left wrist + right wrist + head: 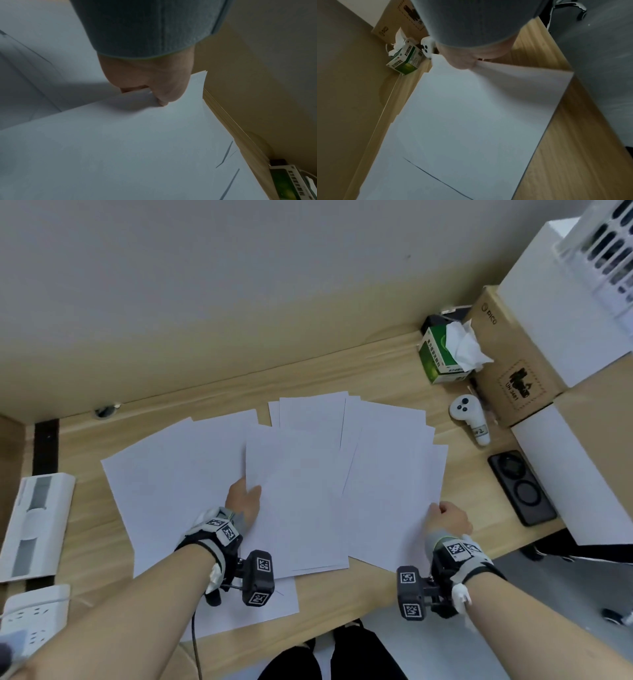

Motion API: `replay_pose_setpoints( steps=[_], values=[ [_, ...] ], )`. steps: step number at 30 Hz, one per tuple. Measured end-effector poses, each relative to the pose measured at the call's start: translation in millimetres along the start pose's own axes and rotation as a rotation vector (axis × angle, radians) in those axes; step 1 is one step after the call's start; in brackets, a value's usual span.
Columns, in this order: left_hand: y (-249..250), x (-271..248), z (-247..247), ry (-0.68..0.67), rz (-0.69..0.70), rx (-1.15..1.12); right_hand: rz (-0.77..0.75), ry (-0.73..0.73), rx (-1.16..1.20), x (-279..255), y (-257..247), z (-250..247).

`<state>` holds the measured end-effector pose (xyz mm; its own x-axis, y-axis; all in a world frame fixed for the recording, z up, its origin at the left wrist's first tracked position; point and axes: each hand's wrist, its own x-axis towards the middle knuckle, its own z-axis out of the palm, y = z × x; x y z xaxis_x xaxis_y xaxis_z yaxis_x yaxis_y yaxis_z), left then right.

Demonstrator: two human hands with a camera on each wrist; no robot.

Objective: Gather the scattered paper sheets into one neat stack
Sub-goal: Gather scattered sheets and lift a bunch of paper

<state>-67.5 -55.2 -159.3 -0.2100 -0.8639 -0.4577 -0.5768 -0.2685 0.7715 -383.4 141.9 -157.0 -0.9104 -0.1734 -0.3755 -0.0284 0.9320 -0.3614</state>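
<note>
At the far left of the head view a white power strip (32, 616) sits at the lower edge and a flat white tray (36, 522) lies above it on the wooden desk (380, 594). The paper sheets (178, 484) spread across the middle of the frame in overlapping fans, from the left-centre to the right-centre, with one sheet reaching down toward the near desk edge.

The left hand (244, 501) lies just left of centre, on the left edge of a middle sheet (294, 494). In the left wrist view its thumb (164, 94) presses on top of that sheet while curled fingers tuck beneath the lifted edge, so it pinches the paper.

The right hand (448, 517) sits right of centre, at the right edge of the rightmost sheet (387, 501). The right wrist view shows that sheet's edge raised and caught between thumb and fingers (464, 63).

In the upper right stand a green tissue box (442, 354) and cardboard boxes (513, 361); below them lie a white controller (469, 416) and a black device (522, 487).
</note>
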Motion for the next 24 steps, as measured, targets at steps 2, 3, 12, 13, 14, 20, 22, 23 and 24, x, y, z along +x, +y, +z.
replay_pose_setpoints(
  steps=[2, 3, 12, 13, 14, 20, 22, 23, 24],
  values=[
    [-7.1, 3.8, 2.2, 0.016, -0.044, -0.006, 0.003, 0.079, 0.088, 1.7, -0.3, -1.9],
    [-7.3, 3.5, 2.4, 0.018, -0.052, -0.014, 0.008, 0.118, 0.146, 1.9, -2.0, -3.8],
    [1.7, -5.4, -14.8, 0.025, -0.027, -0.046, -0.095, 0.048, 0.409, -19.9, -44.4, -4.3],
    [1.1, -3.6, -16.8, 0.024, -0.045, -0.032, -0.13, 0.01, 0.409, -23.4, -49.2, 0.0],
    [-2.3, -1.3, -17.9, 0.025, -0.065, -0.012, -0.17, -0.026, 0.408, -27.2, -52.9, 5.2],
    [-26.8, -7.5, -33.6, 0.105, -0.131, 0.033, -0.144, -0.041, 0.399, -50.1, -66.8, 33.7],
    [-30.4, -9.6, -42.6, 0.151, -0.161, 0.057, -0.108, -0.04, 0.409, -50.4, -68.9, 34.6],
    [-33.7, -10.7, -48.7, 0.19, -0.187, 0.068, -0.108, -0.057, 0.404, -51.6, -70.1, 38.2],
    [-36.7, -11.0, -53.1, 0.226, -0.201, 0.076, -0.116, -0.072, 0.393, -52.6, -71.9, 40.7]
  ],
)
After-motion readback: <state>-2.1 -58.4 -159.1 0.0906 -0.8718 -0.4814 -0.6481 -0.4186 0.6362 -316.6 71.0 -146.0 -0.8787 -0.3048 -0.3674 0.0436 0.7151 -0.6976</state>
